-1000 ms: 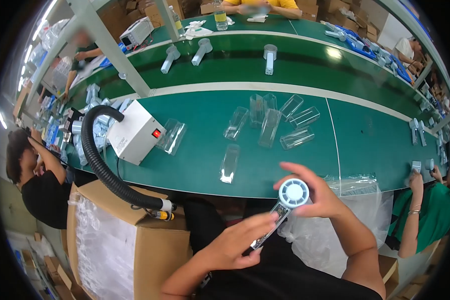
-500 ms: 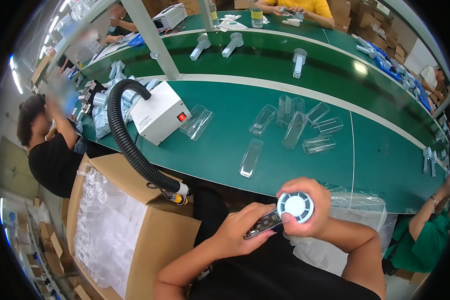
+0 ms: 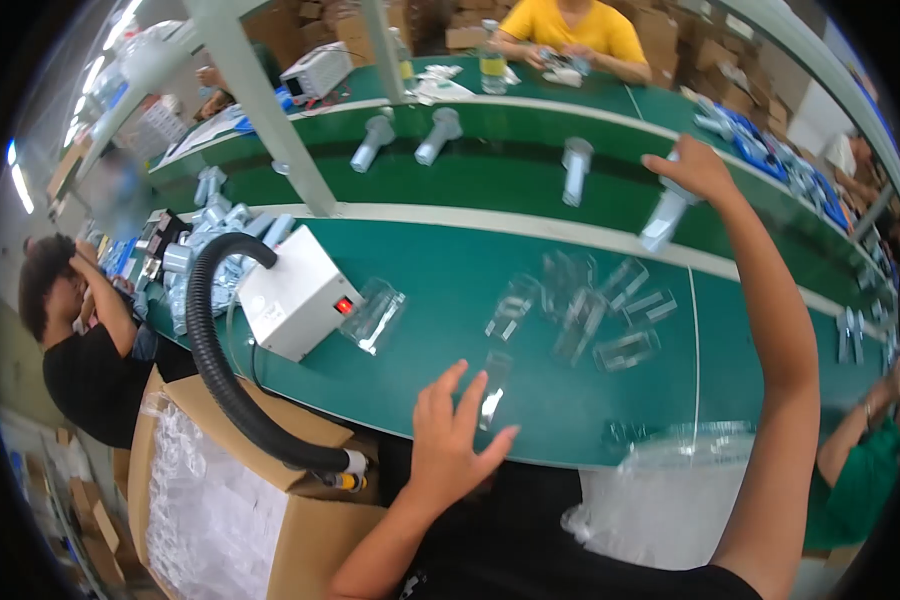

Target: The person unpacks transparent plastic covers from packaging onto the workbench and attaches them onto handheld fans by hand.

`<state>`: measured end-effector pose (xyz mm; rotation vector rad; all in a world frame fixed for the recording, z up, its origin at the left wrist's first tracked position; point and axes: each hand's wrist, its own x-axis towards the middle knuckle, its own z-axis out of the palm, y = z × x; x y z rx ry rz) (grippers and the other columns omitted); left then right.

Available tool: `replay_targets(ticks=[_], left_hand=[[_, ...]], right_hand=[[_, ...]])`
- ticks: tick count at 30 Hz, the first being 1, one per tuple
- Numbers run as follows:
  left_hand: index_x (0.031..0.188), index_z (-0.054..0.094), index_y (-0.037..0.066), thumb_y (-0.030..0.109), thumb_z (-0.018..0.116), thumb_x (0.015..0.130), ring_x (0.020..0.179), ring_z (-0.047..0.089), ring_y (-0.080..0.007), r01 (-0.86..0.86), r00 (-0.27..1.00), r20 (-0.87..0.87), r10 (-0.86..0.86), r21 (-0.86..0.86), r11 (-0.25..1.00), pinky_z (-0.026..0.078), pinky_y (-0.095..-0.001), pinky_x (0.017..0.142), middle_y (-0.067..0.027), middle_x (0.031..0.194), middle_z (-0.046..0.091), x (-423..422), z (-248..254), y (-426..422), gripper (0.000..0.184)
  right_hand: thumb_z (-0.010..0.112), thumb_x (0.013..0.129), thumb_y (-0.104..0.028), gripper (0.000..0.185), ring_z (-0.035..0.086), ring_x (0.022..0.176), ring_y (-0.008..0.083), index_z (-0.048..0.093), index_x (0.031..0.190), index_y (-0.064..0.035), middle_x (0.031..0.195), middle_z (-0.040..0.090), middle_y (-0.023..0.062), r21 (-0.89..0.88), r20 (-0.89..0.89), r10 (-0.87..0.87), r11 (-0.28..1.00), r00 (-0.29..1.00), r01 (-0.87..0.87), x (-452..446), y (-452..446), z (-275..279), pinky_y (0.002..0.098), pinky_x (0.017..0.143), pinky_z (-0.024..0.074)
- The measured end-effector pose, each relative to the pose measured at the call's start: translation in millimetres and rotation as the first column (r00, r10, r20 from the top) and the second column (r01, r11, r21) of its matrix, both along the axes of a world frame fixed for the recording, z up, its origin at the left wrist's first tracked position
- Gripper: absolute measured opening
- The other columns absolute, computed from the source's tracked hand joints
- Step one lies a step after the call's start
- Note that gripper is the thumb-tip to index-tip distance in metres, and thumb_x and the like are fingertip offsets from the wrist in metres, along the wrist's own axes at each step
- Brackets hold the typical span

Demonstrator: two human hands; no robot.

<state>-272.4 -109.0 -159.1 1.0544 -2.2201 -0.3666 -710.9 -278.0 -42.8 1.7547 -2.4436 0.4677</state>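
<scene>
Device, pale blue, in right hand, fingers wrapped round upper end, lower end by pale strip behind counter. Left hand fingers spread wide, just beside clear case, contact unclear.

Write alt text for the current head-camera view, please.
A person's outstretched right hand is on a pale-blue device at the green strip beyond the worktable; the left hand, fingers spread, is beside a clear plastic case. Nearby are more clear cases, a white machine with a black hose, and an open cardboard box.
</scene>
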Motion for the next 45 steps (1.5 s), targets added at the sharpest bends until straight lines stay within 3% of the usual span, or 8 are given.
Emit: replay_targets(ticks=[7, 9, 12, 17, 24, 29, 36, 45], left_hand=[[0.137, 0.046, 0.004, 0.035, 0.072, 0.08, 0.095, 0.05, -0.0284, -0.051, 0.989, 0.147, 0.033, 0.125, 0.991, 0.039, -0.0394, 0.075, -0.0125, 0.117, 0.051, -0.3, -35.6, -9.6, 0.07], [0.137, 0.047, 0.005, 0.028, 0.069, 0.081, 0.092, 0.051, -0.0258, -0.069, 0.994, 0.096, 0.057, 0.13, 0.989, 0.039, -0.0377, 0.075, -0.0117, 0.115, 0.053, -0.8, -40.2, -11.3, 0.065], [0.135, 0.05, 0.004, 0.024, 0.069, 0.08, 0.088, 0.053, -0.0249, -0.044, 0.999, -0.004, 0.045, 0.201, 0.979, 0.039, -0.0359, 0.074, -0.0117, 0.113, 0.055, -0.1, -38.9, -13.1, 0.062], [0.134, 0.048, 0.0, 0.019, 0.069, 0.078, 0.095, 0.055, -0.0375, 0.002, 0.99, -0.135, 0.029, 0.224, 0.975, 0.043, -0.0456, 0.082, -0.0205, 0.115, 0.054, 7.0, -42.7, -11.7, 0.063], [0.134, 0.045, -0.002, 0.022, 0.063, 0.083, 0.096, 0.053, -0.0383, 0.125, 0.98, -0.183, -0.079, 0.258, 0.958, 0.041, -0.0471, 0.082, -0.0212, 0.119, 0.052, 15.3, -45.7, -15.1, 0.06], [0.144, 0.035, 0.0, 0.015, 0.068, 0.082, 0.09, 0.058, -0.027, 0.112, 0.942, -0.335, -0.012, 0.28, 0.953, 0.045, -0.0362, 0.086, -0.0172, 0.121, 0.057, 17.5, -53.5, -14.2, 0.073], [0.147, 0.03, 0.005, -0.01, 0.052, 0.079, 0.096, 0.056, -0.0144, 0.661, 0.53, -0.829, 0.18, 0.537, 0.524, 0.047, -0.028, 0.085, -0.0095, 0.115, 0.053, 66.1, -61.1, 54.7, 0.073], [0.12, 0.054, 0.006, 0.026, 0.06, 0.094, 0.08, 0.062, -0.017, 0.737, 0.086, -0.661, 0.746, 0.546, 0.398, 0.051, -0.0308, 0.067, -0.0068, 0.099, 0.064, 98.7, -123.6, 62.5, 0.033]], right_hand=[[0.076, 0.072, -0.047, 0.067, 0.062, 0.112, 0.0317, 0.06, 0.123, -0.0066, 0.128, 0.06, 0.0143, 0.3, -0.387, -0.254, 0.874, 0.886, 0.381, -34.3, -139.9, -73.8, 0.0466, 0.091, 0.0519], [0.072, 0.077, -0.043, 0.056, 0.063, 0.109, 0.0317, 0.062, 0.122, -0.0116, 0.124, 0.062, 0.0128, 0.017, -0.576, -0.198, 0.967, 0.793, 0.254, -30.0, -185.2, -87.2, 0.0474, 0.085, 0.0537], [0.058, 0.088, -0.038, 0.029, 0.067, 0.092, 0.0333, 0.065, 0.102, -0.0134, 0.099, 0.069, 0.0139, -0.12, -0.438, -0.01, 0.992, 0.899, -0.047, 50.4, -287.8, -46.9, 0.046, 0.074, 0.0539], [0.047, 0.093, -0.049, 0.044, 0.059, 0.115, 0.0324, 0.056, 0.129, -0.0267, 0.126, 0.061, 0.0113, -0.101, 0.118, 0.6, 0.8, 0.791, -0.591, 311.9, -344.2, -72.9, 0.0444, 0.095, 0.0475], [0.056, 0.09, -0.046, 0.038, 0.066, 0.098, 0.0337, 0.063, 0.115, -0.0175, 0.108, 0.067, 0.0161, -0.003, 0.22, 0.459, 0.883, 0.861, -0.47, 412.3, -372.1, -157.5, 0.0461, 0.081, 0.0536], [0.059, 0.082, -0.019, 0.024, 0.063, 0.059, 0.0173, 0.057, 0.105, -0.0139, 0.079, 0.064, 0.0067, -0.123, 0.96, 0.21, 0.911, 0.187, -0.393, 351.7, -313.8, -87.0, 0.0311, 0.048, 0.0536], [0.065, 0.083, -0.012, 0.087, 0.066, 0.083, 0.0212, 0.014, 0.152, -0.0069, 0.103, 0.066, 0.0135, -0.494, 0.831, 0.551, 0.792, 0.074, -0.357, 288.6, -12.1, -19.5, 0.0315, 0.075, 0.054], [0.072, 0.081, -0.009, 0.021, 0.063, 0.103, 0.0236, 0.06, 0.098, -0.0057, 0.111, 0.065, 0.0149, -0.282, 0.891, 0.1, 0.886, -0.443, -0.368, 334.0, 231.4, -116.6, 0.0371, 0.091, 0.0512]])
